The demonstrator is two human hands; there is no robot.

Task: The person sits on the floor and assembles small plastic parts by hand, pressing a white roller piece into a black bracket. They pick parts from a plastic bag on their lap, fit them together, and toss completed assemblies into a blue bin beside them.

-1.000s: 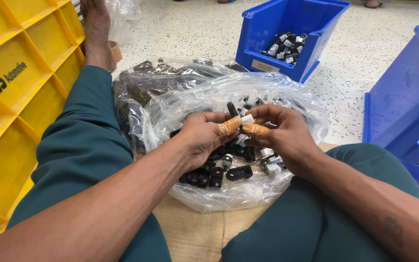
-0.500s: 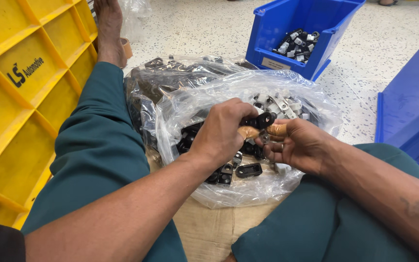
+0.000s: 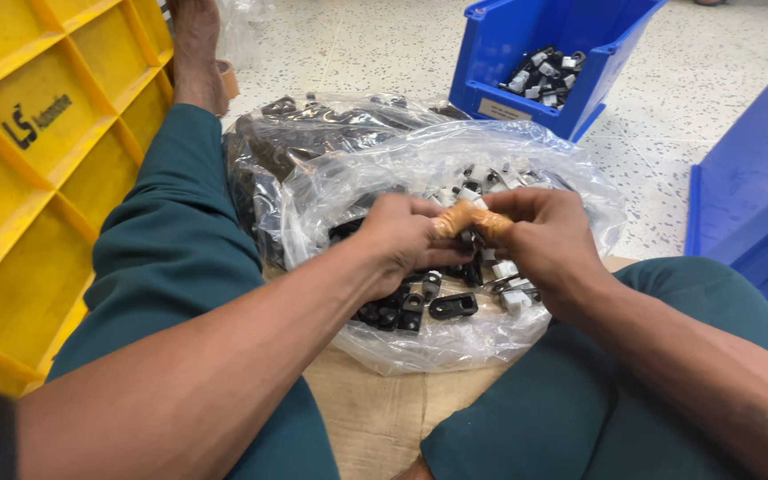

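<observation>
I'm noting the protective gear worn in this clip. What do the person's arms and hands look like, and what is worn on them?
Both forearms are bare, with no sleeves showing. The left hand and right hand wear no gloves, only tan finger covers on the thumbs. The right forearm carries a faint dark mark.

Your trousers (image 3: 180,258) are dark teal. Black and white clips (image 3: 420,307) fill the clear plastic bag (image 3: 420,169). You have a yellow crate (image 3: 37,178), blue bins (image 3: 544,44), and speckled pale floor (image 3: 384,44).
</observation>
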